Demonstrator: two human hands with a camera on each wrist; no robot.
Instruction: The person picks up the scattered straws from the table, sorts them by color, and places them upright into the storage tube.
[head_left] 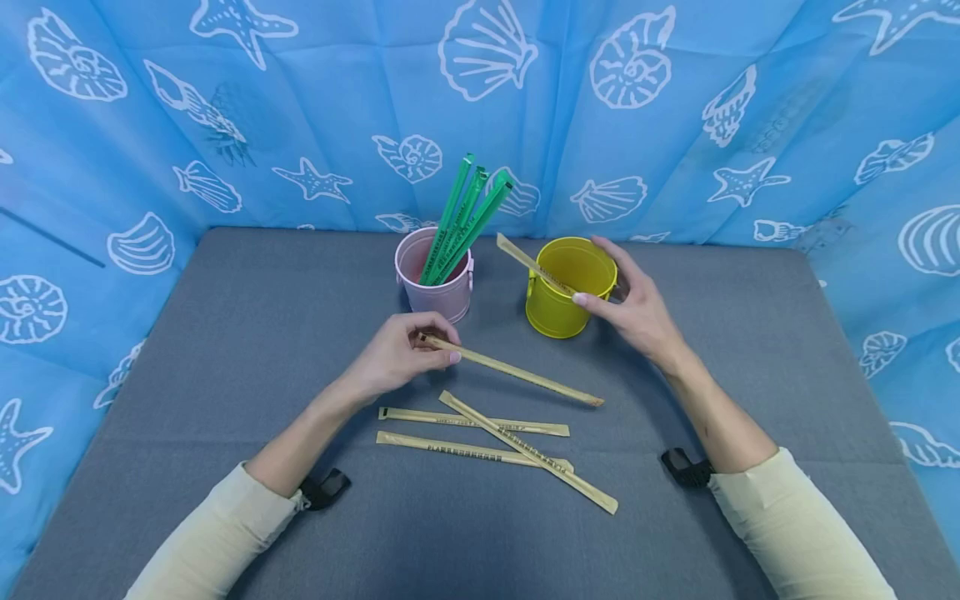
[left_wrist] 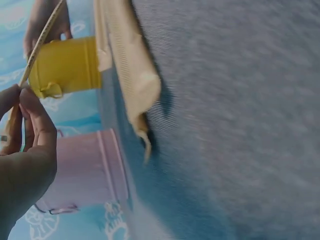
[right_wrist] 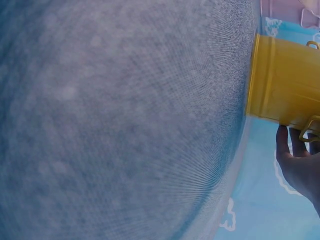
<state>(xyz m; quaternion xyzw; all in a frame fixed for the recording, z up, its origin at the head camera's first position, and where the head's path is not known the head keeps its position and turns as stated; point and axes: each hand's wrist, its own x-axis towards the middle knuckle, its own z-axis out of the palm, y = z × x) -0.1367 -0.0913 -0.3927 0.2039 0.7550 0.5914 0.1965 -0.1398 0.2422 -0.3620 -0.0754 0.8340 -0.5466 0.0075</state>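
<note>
My left hand [head_left: 408,352] pinches one end of a paper-wrapped straw [head_left: 525,377] between thumb and fingers. The straw's other end points right and toward me over the table. With its thumb at the near rim and fingers along the right side, my right hand [head_left: 637,308] grips a small yellow bucket [head_left: 558,321]. Another wrapped straw [head_left: 525,257] leans in that bucket, its upper end sticking out to the left and its lower part hidden. In the right wrist view, fingertips [right_wrist: 283,142] touch the yellow bucket's wall beside its handle.
A pink bucket [head_left: 442,304] holding several green-wrapped straws [head_left: 468,221] stands left of the yellow one. Three paper-wrapped straws [head_left: 450,450] lie on the grey table [head_left: 300,517], one crossing the others. A blue shell-print curtain [head_left: 337,83] hangs behind.
</note>
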